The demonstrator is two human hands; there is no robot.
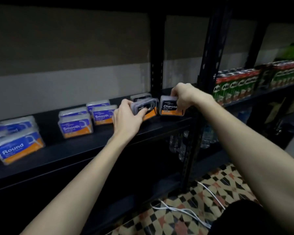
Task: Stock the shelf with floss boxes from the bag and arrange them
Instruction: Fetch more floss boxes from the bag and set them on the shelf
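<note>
Left hand (127,115): fingers curled round the left end of a charcoal floss box (147,107), slightly tilted, at the right end of the shelf (92,145). Right hand (182,94): pinches the top of a second charcoal box (170,106), upright, just beside the first. Behind them, possibly a third box (140,96); too dim to confirm.

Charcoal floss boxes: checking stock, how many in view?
3: the left box in the left hand, the right box in the right hand, the rear box, label hidden, on the shelf behind. Others may be hidden.
</note>
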